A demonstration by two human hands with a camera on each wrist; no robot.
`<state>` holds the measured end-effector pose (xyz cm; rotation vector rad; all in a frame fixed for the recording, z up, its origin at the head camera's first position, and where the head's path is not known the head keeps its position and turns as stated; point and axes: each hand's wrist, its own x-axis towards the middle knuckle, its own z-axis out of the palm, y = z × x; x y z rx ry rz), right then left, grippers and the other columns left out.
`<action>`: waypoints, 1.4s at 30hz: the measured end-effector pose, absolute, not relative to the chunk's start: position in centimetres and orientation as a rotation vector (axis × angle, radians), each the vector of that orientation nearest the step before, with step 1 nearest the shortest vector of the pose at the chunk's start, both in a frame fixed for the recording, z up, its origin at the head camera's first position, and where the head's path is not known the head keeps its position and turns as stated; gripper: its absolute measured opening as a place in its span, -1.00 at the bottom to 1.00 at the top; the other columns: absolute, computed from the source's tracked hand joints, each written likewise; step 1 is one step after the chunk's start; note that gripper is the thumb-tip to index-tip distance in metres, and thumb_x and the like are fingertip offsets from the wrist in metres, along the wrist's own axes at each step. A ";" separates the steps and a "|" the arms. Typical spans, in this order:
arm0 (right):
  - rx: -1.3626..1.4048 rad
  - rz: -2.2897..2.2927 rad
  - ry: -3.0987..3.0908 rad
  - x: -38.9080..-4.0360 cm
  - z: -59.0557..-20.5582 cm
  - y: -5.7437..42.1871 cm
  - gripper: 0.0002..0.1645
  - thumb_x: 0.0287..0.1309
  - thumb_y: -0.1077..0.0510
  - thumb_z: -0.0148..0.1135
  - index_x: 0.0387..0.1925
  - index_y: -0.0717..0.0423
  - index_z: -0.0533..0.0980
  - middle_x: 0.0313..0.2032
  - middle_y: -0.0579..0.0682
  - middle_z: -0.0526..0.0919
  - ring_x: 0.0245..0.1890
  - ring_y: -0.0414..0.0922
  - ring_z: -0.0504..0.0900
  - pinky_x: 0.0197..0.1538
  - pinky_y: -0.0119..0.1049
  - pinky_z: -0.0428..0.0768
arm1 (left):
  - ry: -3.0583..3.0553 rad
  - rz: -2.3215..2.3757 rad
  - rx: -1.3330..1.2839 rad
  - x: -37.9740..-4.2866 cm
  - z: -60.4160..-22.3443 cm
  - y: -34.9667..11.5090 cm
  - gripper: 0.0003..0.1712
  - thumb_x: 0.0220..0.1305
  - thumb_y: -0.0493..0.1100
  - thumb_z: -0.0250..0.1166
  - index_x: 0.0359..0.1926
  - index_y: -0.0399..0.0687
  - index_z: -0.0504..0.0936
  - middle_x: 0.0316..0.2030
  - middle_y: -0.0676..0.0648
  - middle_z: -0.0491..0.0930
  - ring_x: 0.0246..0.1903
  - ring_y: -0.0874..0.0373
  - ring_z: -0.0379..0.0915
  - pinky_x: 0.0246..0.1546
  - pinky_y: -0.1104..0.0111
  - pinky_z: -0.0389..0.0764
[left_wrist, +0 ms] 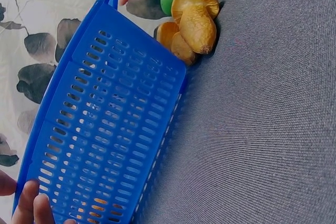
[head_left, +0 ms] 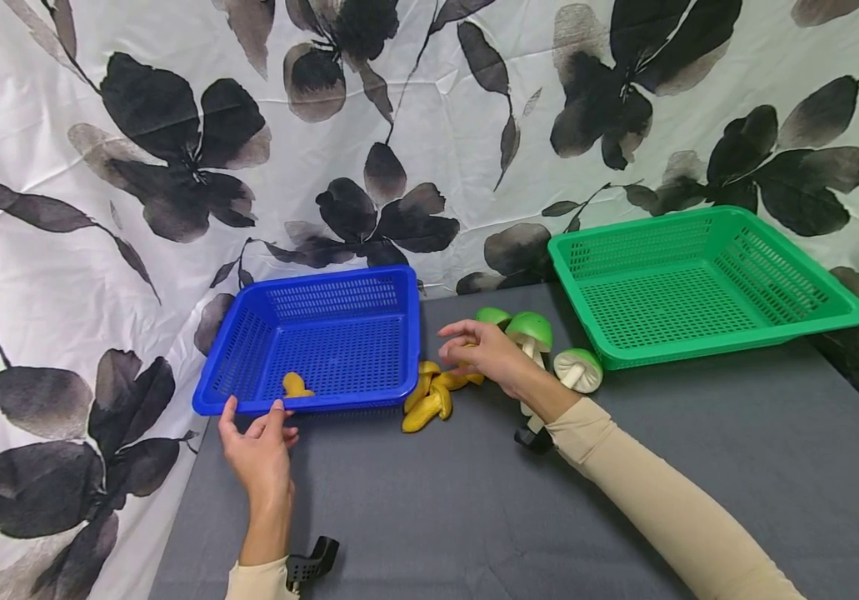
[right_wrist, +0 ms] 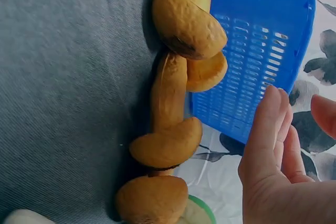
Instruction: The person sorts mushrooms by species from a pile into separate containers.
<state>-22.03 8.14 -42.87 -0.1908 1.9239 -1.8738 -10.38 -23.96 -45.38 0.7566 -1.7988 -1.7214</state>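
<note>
At the front rim of a blue basket (head_left: 324,402), my left hand (head_left: 260,450) holds the edge between thumb and fingers. One yellow mushroom (head_left: 295,386) lies inside it, near the front wall. My right hand (head_left: 485,354) hovers above the yellow mushrooms (head_left: 429,408) clustered on the cloth by the basket's right side. Its fingers are slightly bent, with a gap to the thumb and nothing held. In the right wrist view those mushrooms (right_wrist: 168,145) form a row beside the hand. Green-capped mushrooms (head_left: 530,329) lie just behind and right of the right hand, partly hidden by it.
A green basket (head_left: 729,350) stands at the right back, with nothing visible inside. Grey cloth (head_left: 429,508) covers the table. A white curtain with dark flowers (head_left: 414,100) hangs right behind both baskets. Black straps (head_left: 312,562) show at both wrists.
</note>
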 end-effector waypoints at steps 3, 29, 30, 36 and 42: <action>-0.205 -1.861 1.957 -21.5 -43.1 8.3 -0.57 0.40 0.27 0.21 0.25 0.18 0.46 0.00 0.22 0.65 0.06 0.13 0.65 0.19 0.11 0.62 | -1.788 -1.727 0.752 -10.4 -45.4 -23.9 -0.10 0.34 -0.05 0.40 0.54 0.06 0.10 -0.38 0.02 0.73 -0.61 0.21 0.61 -0.49 0.35 0.72; -0.276 -1.909 1.999 -19.1 -46.2 8.2 -0.36 0.26 0.26 0.33 0.31 0.39 0.37 0.18 0.38 0.56 0.07 0.00 0.67 0.17 -0.20 0.64 | -1.788 -1.717 0.747 -10.4 -45.3 -23.7 -0.11 0.35 -0.04 0.38 0.55 0.08 0.09 -0.36 0.01 0.73 -0.58 0.14 0.64 -0.48 0.34 0.73; -0.282 -1.909 2.004 -19.0 -46.2 8.1 -0.37 0.26 0.26 0.33 0.30 0.39 0.38 0.18 0.39 0.56 0.08 0.01 0.67 0.15 -0.23 0.64 | -1.784 -1.719 0.748 -10.4 -45.3 -23.7 -0.11 0.35 -0.05 0.38 0.55 0.08 0.09 -0.36 0.00 0.73 -0.58 0.14 0.63 -0.48 0.34 0.73; -0.318 -1.895 1.975 -18.6 -46.2 7.8 -0.40 0.29 0.31 0.28 0.30 0.39 0.36 0.22 0.39 0.53 0.16 0.12 0.61 0.14 -0.26 0.65 | -1.775 -1.723 0.741 -10.3 -45.4 -23.8 -0.11 0.35 -0.05 0.38 0.55 0.07 0.09 -0.37 -0.01 0.73 -0.59 0.13 0.63 -0.50 0.36 0.72; -0.415 -1.814 2.026 -18.2 -46.4 7.4 -0.44 0.27 0.39 0.26 0.27 0.45 0.36 0.19 0.37 0.55 0.21 0.23 0.56 0.13 -0.24 0.65 | -1.774 -1.733 0.739 -10.2 -45.5 -23.8 -0.11 0.36 -0.05 0.38 0.55 0.07 0.09 -0.37 0.01 0.73 -0.58 0.14 0.63 -0.49 0.35 0.72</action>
